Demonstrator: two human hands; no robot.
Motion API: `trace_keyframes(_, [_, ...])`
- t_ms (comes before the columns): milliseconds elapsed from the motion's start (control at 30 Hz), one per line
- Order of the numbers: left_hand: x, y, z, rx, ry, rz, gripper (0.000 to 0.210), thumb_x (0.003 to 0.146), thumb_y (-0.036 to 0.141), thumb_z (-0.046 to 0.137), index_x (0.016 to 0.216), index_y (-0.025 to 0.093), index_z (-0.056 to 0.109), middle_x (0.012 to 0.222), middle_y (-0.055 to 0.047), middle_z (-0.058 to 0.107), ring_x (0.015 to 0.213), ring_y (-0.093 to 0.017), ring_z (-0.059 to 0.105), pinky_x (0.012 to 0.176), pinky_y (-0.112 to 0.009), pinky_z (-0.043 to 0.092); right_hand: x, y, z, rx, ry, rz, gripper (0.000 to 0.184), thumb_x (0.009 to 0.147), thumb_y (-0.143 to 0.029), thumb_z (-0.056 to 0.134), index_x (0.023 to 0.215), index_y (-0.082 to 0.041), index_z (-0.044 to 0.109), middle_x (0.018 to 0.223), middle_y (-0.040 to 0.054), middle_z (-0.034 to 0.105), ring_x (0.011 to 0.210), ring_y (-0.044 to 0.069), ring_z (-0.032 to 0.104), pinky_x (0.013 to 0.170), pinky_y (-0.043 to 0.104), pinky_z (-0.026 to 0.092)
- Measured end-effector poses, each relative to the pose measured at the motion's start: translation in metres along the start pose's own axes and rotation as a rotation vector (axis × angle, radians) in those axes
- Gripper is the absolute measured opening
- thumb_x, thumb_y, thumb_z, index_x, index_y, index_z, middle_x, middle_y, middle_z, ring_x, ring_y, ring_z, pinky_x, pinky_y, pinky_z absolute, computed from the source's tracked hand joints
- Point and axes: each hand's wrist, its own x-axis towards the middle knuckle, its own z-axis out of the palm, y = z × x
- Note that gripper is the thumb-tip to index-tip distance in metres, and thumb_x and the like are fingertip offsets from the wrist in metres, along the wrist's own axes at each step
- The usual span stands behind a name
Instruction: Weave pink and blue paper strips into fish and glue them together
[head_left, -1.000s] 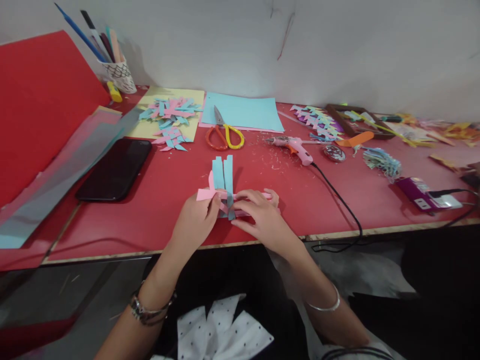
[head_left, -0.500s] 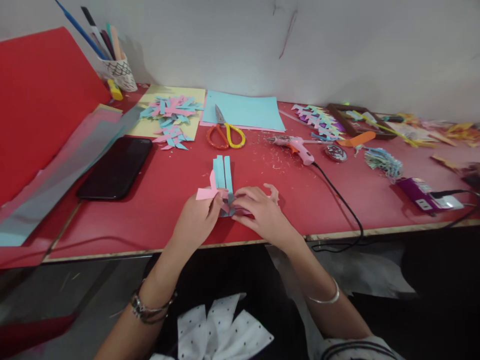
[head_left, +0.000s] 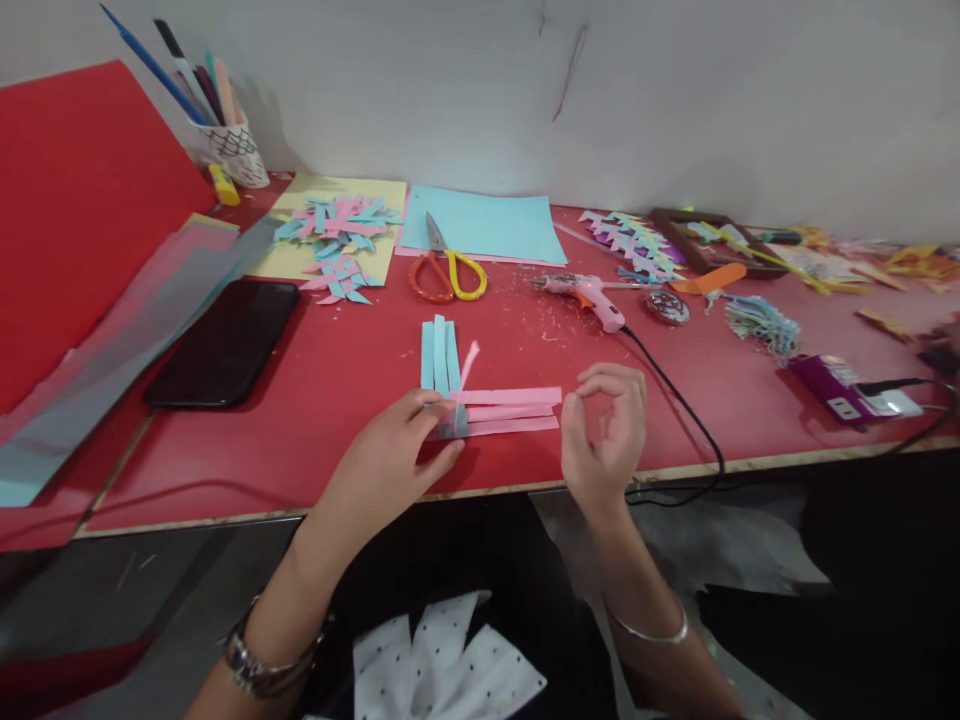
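Blue paper strips (head_left: 439, 355) stand side by side, pointing away from me on the table. Pink paper strips (head_left: 510, 411) cross them at their near end and stretch to the right; one short pink end sticks up at the crossing. My left hand (head_left: 397, 445) holds this crossing down, its thumb at the near edge and fingers over the far side, partly covering it. To the right of the pink ends, my right hand (head_left: 606, 435) is raised, fingers curled in and thumb near the fingertips, with nothing visible in it.
Scissors (head_left: 448, 270) lie beyond the strips, near blue sheets (head_left: 487, 222) and a pile of folded paper pieces (head_left: 341, 225). A pink glue gun (head_left: 589, 295) trails its cord at right, towards a purple power socket (head_left: 836, 388). A black phone (head_left: 225, 345) lies left.
The pink strips now lie straight out to the right across the blue ones. My right hand has left the paper and moved right; my left hand has flattened over the crossing.
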Motion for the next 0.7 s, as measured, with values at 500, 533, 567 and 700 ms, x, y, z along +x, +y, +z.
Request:
trace_keyframes(500, [-0.033,-0.004,0.001,0.319,-0.103,0.194,0.063,0.079,0.060,0.037,0.132,0.026,0.035,0.134,-0.007,0.044,0.121,-0.027,0.039,0.098,-0.045,0.036,-0.015,-0.001,0.003,-0.232,-0.607,-0.342,0.020,0.086,-0.024,0.043,0.088,-0.028,0.063,0.108,0.0025,0.062,0.099,0.018,0.056,0.100,0.047,0.008])
trace_keyframes(533, [-0.033,-0.004,-0.001,0.294,-0.115,0.201,0.063,0.080,0.059,0.036,0.133,0.026,0.035,0.134,-0.008,0.044,0.121,-0.027,0.039,0.097,-0.045,0.036,-0.014,-0.001,0.003,-0.229,-0.634,-0.307,0.018,0.085,-0.025,0.045,0.087,-0.027,0.063,0.109,0.0035,0.061,0.101,0.019,0.055,0.100,0.048,0.010])
trace_keyframes(567, [-0.032,-0.005,-0.004,0.263,-0.126,0.201,0.061,0.081,0.058,0.035,0.133,0.026,0.034,0.134,-0.008,0.044,0.120,-0.026,0.040,0.097,-0.044,0.037,-0.014,0.000,0.003,-0.225,-0.661,-0.273,0.017,0.085,-0.027,0.046,0.088,-0.026,0.062,0.112,0.0046,0.060,0.103,0.020,0.054,0.099,0.049,0.011])
trace_keyframes(700, [-0.022,-0.015,-0.012,0.186,-0.048,0.064,0.055,0.086,0.048,0.032,0.133,0.020,0.032,0.131,-0.011,0.045,0.117,-0.025,0.043,0.093,-0.040,0.041,-0.009,-0.003,0.003,-0.173,-0.770,-0.183,0.021,0.085,-0.031,0.046,0.103,-0.026,0.056,0.120,0.0072,0.055,0.112,0.022,0.048,0.100,0.050,0.012])
